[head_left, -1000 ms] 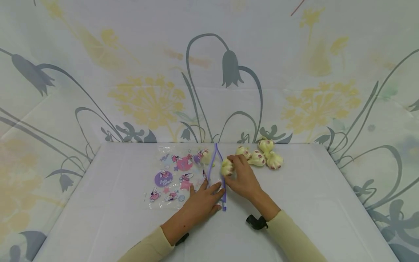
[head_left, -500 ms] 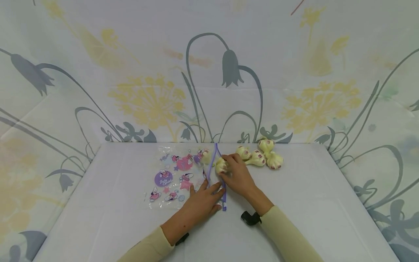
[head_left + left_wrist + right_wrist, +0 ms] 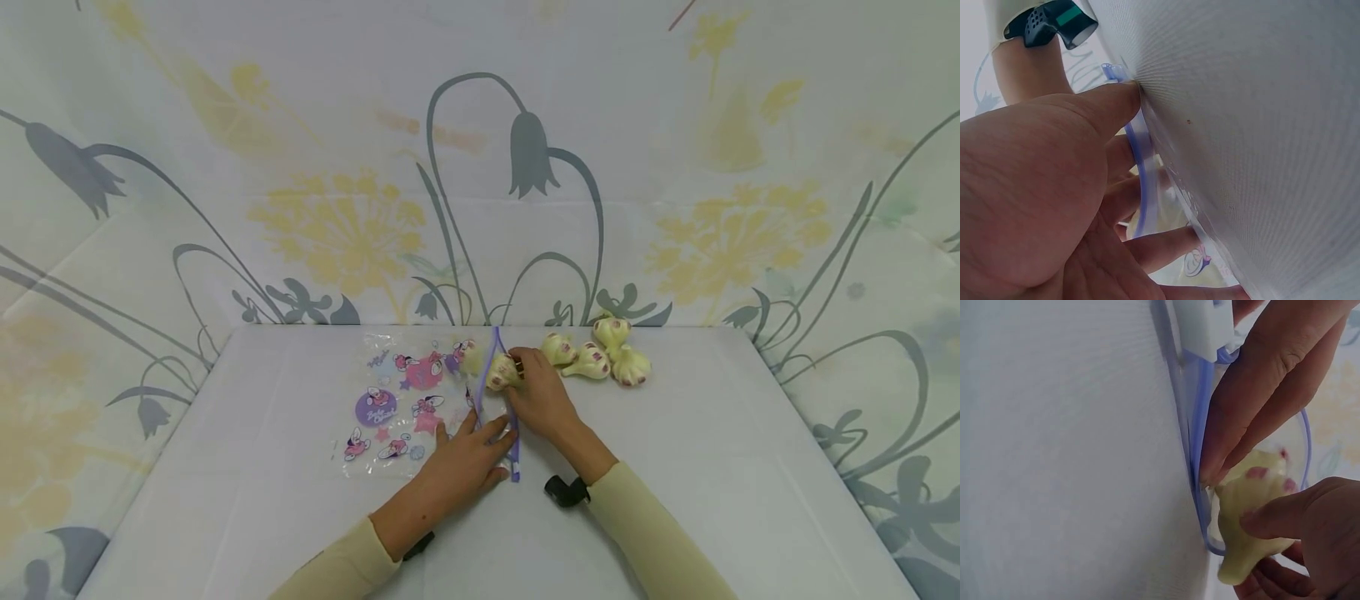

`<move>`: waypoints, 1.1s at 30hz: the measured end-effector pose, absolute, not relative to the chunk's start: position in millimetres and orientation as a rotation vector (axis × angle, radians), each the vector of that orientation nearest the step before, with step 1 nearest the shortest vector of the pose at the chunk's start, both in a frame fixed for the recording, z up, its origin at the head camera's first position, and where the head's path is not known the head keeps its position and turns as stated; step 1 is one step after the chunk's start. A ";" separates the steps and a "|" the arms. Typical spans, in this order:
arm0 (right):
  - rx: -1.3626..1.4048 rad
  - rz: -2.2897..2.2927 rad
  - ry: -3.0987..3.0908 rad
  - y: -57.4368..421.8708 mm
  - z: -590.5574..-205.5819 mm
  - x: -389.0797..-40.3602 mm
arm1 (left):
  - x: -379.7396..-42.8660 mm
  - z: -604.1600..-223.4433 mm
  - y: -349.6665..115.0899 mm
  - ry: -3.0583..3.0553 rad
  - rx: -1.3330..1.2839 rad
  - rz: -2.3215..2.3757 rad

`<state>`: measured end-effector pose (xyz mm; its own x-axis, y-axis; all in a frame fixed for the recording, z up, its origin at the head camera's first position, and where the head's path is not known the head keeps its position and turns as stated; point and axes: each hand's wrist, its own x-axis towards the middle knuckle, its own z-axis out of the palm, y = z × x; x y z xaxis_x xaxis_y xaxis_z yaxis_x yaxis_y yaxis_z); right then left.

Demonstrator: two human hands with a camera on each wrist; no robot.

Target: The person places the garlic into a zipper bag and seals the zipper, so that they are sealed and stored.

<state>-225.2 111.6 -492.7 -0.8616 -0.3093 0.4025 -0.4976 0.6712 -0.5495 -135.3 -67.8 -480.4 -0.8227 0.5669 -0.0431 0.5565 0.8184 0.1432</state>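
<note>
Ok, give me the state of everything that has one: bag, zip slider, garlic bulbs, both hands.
Bag: mouth open, lying on the table.
Zip slider: at the zip's near end.
Held bulb: gripped, at the bag's mouth.
Bagged bulb: inside, seen through the film.
Four loose bulbs: on the table, outside the bag.
Left hand: fingers spread, resting at the bag's mouth.
Right hand: gripping the held bulb.

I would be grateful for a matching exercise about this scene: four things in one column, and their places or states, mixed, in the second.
1. Left hand
2. Right hand
3. Bag
4. Loose garlic bulbs

A. On the table, right of the bag
B. Holds a bulb
C. Rests on the bag
D. Clear, with pink and purple prints

Pairs: 1-C, 2-B, 3-D, 4-A
</note>
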 end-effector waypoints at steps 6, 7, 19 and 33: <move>0.612 0.975 -2.622 109.4 -491.3 -229.2 | -136.0 -479.2 -67.3 2.906 0.888 0.178; 0.610 0.968 -2.621 109.1 -490.9 -229.8 | -135.7 -478.3 -67.1 2.909 0.889 0.176; 0.637 0.949 -2.698 103.4 -489.1 -238.2 | -133.0 -477.4 -68.0 2.939 0.919 0.174; 0.607 1.008 -2.702 106.8 -486.0 -238.4 | -132.1 -474.3 -68.5 2.962 0.941 0.130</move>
